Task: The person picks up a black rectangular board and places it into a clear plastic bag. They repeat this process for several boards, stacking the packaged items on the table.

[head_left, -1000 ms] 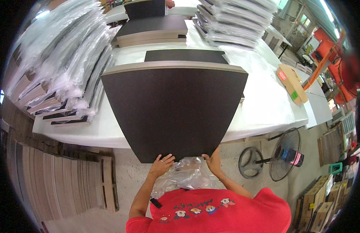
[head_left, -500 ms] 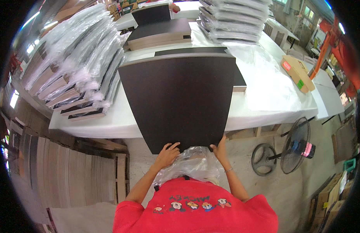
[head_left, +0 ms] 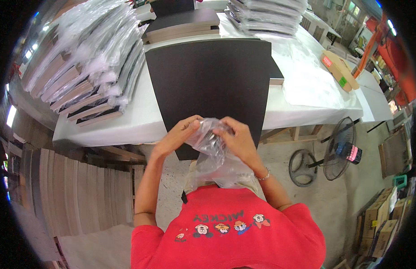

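now gripping plastic bag [head_left: 212,148], hands [head_left: 208,134] raised

Bag [head_left: 212,154]: clear thin plastic, crumpled, glossy. Top bunched between both hands, pinched by left hand [head_left: 183,133] on its left edge and right hand [head_left: 237,139] on its right edge; rest hangs slack below grip, down toward red shirt.

Panel [head_left: 210,85]: large, dark brown, flat, matte, straight-edged. Lies just beyond grip, stretching away from hands across white table; near end overhangs table edge, directly under and behind bunched bag.
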Available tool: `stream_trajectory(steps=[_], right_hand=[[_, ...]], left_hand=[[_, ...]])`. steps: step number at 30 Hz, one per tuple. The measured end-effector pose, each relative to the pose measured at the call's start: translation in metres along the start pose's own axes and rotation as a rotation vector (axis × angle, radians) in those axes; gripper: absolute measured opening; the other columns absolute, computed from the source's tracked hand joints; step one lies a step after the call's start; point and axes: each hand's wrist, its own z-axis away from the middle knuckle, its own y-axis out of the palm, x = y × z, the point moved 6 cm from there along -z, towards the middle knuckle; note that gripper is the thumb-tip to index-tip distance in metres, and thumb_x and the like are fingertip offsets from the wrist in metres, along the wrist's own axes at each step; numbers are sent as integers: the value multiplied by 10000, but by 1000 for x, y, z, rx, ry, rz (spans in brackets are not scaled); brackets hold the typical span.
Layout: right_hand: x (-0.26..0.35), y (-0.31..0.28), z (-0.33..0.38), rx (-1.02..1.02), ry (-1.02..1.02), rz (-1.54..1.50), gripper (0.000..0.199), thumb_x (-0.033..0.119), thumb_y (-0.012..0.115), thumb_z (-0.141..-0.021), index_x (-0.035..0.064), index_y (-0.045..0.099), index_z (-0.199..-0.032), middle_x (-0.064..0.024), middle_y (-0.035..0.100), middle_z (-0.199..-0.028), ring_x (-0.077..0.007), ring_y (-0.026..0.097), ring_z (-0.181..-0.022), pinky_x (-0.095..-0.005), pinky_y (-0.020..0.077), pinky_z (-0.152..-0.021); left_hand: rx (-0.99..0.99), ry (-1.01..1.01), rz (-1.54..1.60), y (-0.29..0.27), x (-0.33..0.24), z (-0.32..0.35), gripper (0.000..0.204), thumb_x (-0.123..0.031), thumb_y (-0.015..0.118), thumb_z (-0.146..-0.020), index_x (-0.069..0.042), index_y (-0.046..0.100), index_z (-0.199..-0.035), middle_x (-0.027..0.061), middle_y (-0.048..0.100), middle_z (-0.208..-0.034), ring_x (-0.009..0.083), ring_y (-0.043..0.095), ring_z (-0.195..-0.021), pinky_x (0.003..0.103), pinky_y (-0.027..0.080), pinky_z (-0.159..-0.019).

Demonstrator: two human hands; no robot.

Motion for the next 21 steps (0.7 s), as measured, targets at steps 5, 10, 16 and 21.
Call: stream_trajectory(steps=[5, 10, 16, 21], right_hand=[[20, -27, -17, -113, 79, 7, 194, 195, 640, -847, 7, 608, -881, -29, 565, -637, -61, 499, -496, -254, 404, -454], [12, -41, -18, -227, 42, -42, 220, 222, 627, -866, 4, 604, -878, 17, 524, -606, -49, 446, -454, -238, 360, -393], [7, -48, -16, -257, 108, -62, 223, 228, 623, -870, 10, 612, -916, 21, 533, -634, -30, 444, -513, -216, 361, -440], [-3, -54, -17, -321, 50, 11, 250, 220, 620, -868, 2, 599, -988, 7, 539, -661, -37, 450, -530, -216, 366, -459]], left_hand=[[137, -56, -106, -18, 2, 11, 614, -507, 603, -830, -21, 542, -1200, 27, 593, -982, 106, 523, -906, 253, 427, -782], [67, 67, -140, -16, -3, 11, 619, -479, 673, -779, -4, 554, -1156, 82, 599, -1008, 147, 533, -907, 295, 422, -826], [-88, 43, -74, -23, 1, -4, 352, -291, 629, -861, 0, 586, -1052, 36, 600, -943, 90, 523, -844, 248, 422, -764], [-76, 7, -164, -29, 5, -15, 276, -250, 627, -866, -4, 625, -990, 14, 611, -892, 82, 526, -802, 231, 420, -759]])
